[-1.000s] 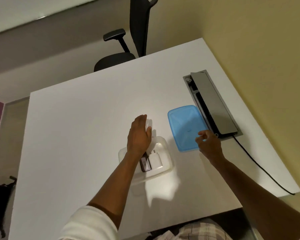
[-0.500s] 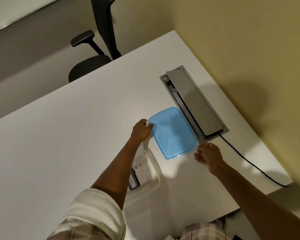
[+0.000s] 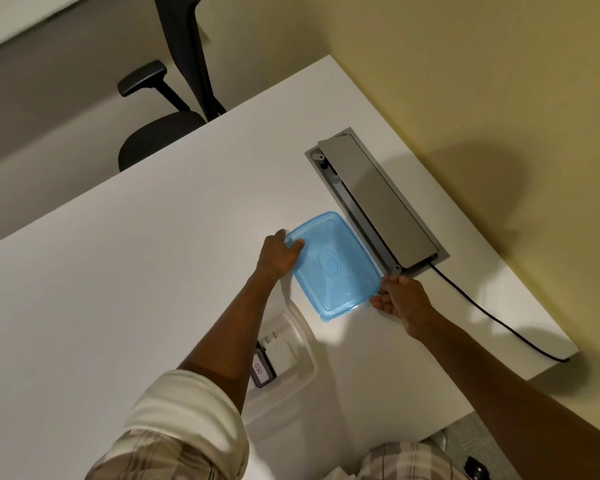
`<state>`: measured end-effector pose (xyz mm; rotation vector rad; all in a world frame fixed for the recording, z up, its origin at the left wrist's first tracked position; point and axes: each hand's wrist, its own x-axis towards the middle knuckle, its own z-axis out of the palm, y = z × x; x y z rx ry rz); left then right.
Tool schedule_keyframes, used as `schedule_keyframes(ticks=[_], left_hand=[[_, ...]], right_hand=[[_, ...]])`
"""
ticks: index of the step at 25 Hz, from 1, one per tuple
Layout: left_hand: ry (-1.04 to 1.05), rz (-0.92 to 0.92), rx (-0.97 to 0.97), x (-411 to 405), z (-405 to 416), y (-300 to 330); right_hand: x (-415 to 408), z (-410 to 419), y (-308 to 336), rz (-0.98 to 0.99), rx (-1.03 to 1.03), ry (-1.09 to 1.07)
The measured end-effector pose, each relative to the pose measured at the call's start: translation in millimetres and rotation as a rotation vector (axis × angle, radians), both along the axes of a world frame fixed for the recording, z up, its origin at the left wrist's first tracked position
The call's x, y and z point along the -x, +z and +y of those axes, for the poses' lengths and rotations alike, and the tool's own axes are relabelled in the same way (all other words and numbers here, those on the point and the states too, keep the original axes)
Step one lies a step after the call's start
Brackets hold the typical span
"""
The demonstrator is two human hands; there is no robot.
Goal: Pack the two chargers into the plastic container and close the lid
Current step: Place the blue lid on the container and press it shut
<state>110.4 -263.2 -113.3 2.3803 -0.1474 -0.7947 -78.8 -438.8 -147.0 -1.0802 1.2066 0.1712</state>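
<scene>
A translucent blue lid (image 3: pixel 333 268) lies on the white table, gripped at both ends. My left hand (image 3: pixel 279 254) pinches its far left corner, thumb on top. My right hand (image 3: pixel 400 299) holds its near right corner. Nearer me sits the clear plastic container (image 3: pixel 305 344), partly hidden under my left forearm. Inside it lie a white charger (image 3: pixel 281 344) and a dark charger with a white label (image 3: pixel 262 370), side by side.
A grey cable hatch (image 3: pixel 378 202) with a raised flap is set into the table just right of the lid. A black cable (image 3: pixel 492 317) runs from it over the right edge. A black office chair (image 3: pixel 163 129) stands beyond the far edge. A yellow wall is at right.
My left hand left the container and took the lid's far left corner. My right hand closed on the lid's near right corner. The view shifted, so the container now sits lower.
</scene>
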Motion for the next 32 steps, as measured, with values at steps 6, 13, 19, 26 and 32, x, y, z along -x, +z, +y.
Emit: schedule_keyframes(ticks=[6,13,19,26,32], left_hand=[[0.157,-0.073,0.096,10,31,36],[0.314,-0.132,0.235,30,87,89],[0.421,-0.189,0.293,61,144,108],[0.495,-0.197,0.411,111,188,105],[0.448,-0.196,0.446,149,224,85]], right_hand=[[-14,12,28,-0.096,0.062,0.040],[-26,44,71,-0.188,0.173,0.189],[-20,83,97,-0.277,0.333,0.329],[21,124,94,-0.371,0.532,0.337],[53,164,96,-0.382,0.669,0.378]])
